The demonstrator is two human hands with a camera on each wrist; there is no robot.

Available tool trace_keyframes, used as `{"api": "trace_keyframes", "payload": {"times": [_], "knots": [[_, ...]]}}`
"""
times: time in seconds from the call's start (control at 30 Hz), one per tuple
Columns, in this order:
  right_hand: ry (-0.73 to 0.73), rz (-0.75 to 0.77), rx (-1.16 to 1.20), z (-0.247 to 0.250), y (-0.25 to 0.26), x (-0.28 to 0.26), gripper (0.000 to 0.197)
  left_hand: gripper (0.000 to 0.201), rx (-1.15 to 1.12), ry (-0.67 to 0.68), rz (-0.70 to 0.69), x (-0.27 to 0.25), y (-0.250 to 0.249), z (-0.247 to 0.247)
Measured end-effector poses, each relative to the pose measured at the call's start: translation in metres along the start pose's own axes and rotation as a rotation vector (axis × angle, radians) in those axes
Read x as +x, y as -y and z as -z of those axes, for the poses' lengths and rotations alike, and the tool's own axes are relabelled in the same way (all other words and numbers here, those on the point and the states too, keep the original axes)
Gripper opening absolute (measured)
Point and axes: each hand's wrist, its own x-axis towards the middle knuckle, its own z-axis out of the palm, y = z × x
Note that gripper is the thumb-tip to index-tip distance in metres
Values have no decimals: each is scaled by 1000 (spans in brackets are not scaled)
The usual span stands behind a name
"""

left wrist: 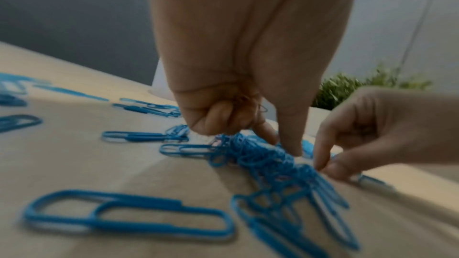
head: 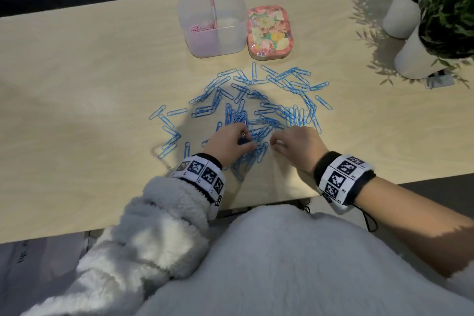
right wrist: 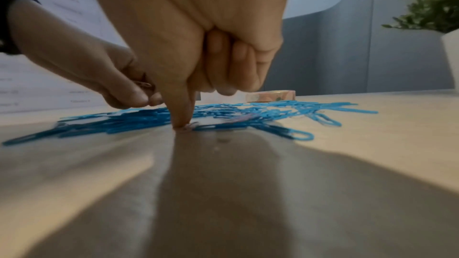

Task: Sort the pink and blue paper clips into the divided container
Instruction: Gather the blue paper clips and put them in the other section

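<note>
Several blue paper clips (head: 256, 100) lie scattered on the wooden table (head: 77, 84). My left hand (head: 247, 145) hovers over the near part of the pile, its curled fingers holding small pink clips (left wrist: 248, 99) in the palm while index and thumb reach down into the blue tangle (left wrist: 261, 156). My right hand (head: 273, 143) is just to its right. It pinches a small pink clip (right wrist: 188, 126) against the table, the other fingers curled. The clear divided container (head: 238, 7) stands at the back, with pink clips (head: 201, 27) in its left compartment.
A floral lid (head: 269, 33) lies right of the container. Two white plant pots (head: 400, 15) (head: 415, 56) stand at the far right. Another pinkish clip (right wrist: 242, 119) shows among the blue ones. The table's near edge runs just under my wrists.
</note>
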Motion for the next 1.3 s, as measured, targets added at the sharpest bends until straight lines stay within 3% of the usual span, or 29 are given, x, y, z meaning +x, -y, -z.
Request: {"api": "trace_keyframes", "payload": {"times": [0.07, 0.2, 0.3, 0.4, 0.5, 0.57, 0.67, 0.83, 0.93, 1.07, 1.3], "knots": [[-5, -23, 25, 0, -5, 1, 22, 6, 140, -73, -10, 4, 1, 0], [-94, -66, 125, -1, -13, -1, 18, 9, 220, -224, 3, 10, 4, 14], [-178, -110, 300, 3, -26, -3, 15, 10, 246, -206, -63, 6, 6, 17], [-125, -111, 399, 10, -40, -5, 11, 13, 220, -104, -130, -3, 2, 8], [-16, 13, 247, 11, -36, -13, 22, 17, 280, -44, -129, -6, 1, -2], [-35, 82, 174, 6, -34, -14, 22, 16, 266, -55, -107, -3, 1, -4], [-80, 74, 134, 4, -31, -8, 17, 11, 153, -101, -54, 4, 0, 3], [-5, 18, 117, 10, -26, 0, 10, 15, 86, -211, -26, 4, 7, 20], [-74, -45, 392, 15, -35, 7, 1, 10, 131, -151, -75, -6, 14, 20], [-125, -178, 997, 25, -46, 12, 19, 14, 171, -64, -87, -15, 18, 9], [-158, -313, 1455, 39, -56, 20, 22, 9, 257, -41, -120, -13, 11, -5]]}}
